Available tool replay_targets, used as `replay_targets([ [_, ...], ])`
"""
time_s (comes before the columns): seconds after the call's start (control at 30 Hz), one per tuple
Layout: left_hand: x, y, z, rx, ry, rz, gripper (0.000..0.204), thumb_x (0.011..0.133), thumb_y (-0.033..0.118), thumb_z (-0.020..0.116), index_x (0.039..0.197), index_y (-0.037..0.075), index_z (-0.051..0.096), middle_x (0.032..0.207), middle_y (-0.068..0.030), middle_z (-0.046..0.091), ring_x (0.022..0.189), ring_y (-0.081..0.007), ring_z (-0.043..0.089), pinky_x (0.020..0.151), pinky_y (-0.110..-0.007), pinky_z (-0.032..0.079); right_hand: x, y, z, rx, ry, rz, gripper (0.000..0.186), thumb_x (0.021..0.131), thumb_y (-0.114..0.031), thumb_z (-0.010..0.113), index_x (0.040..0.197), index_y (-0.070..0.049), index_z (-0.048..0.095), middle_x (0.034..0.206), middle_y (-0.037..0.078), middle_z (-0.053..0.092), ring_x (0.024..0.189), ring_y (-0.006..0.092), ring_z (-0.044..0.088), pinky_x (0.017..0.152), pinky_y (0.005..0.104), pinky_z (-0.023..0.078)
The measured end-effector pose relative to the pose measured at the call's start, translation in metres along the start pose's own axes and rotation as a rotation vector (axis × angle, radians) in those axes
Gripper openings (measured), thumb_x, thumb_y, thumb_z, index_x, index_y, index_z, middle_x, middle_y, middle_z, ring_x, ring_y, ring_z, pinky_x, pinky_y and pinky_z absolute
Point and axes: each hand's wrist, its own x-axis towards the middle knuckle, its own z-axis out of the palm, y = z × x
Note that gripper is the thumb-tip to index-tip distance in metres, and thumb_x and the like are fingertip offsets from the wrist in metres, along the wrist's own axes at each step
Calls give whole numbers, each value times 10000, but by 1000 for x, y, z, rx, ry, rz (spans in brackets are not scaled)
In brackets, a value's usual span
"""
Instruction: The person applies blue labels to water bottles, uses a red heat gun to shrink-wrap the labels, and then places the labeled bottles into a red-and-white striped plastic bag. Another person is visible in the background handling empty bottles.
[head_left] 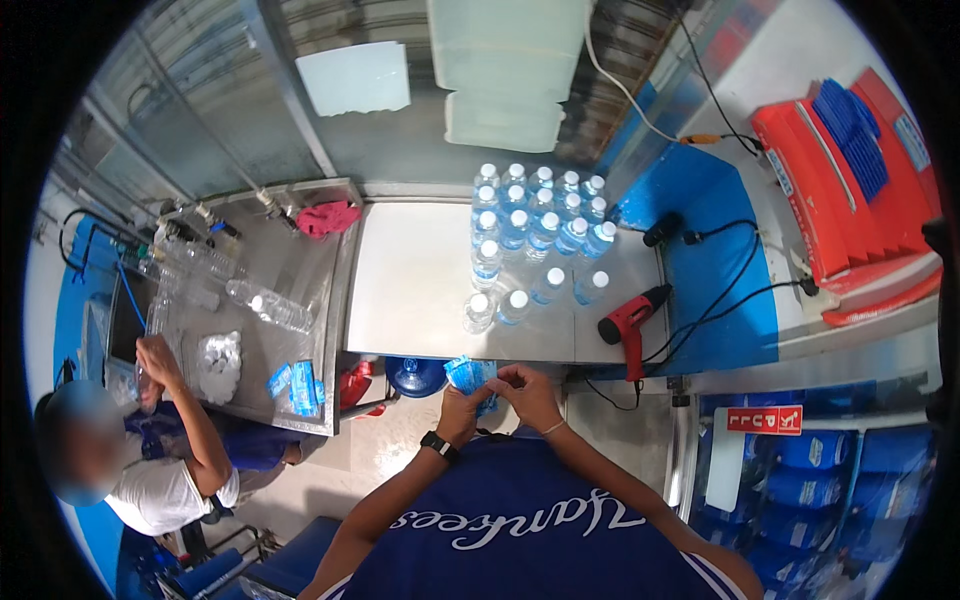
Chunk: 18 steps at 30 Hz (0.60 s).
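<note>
Blue labels fill the left grip, the right grip pinching their edge; 12-o'clock bottles seem mostly labelled, 1 apparently bare.

Left hand partly hidden by blue labels; their print too small; co-worker's face blurred.

Blue-and-white labels, white-capped clear bottles, red-and-black heat gun; white tabletop, navy shirt
</note>
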Motion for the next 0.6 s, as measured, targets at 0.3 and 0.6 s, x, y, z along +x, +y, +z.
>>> replay_targets([
  [0.3,16,0,19,162,7,-41,258,892,37,801,1134,26,713,1056,-56,764,923,-143,723,821,-292,576,1,33,-9,318,72,18,238,946,-210,787,1096,-47,697,970,-4,710,870,81,638,776,251,526],
  [0.6,9,6,14,275,-31,16,209,928,47,764,1126,44,699,1060,-47,749,909,-131,711,777,-289,577,-9,26,-6,622,15,248,127,988,-215,732,1069,-136,673,966,-46,668,890,58,603,791,238,490],
])
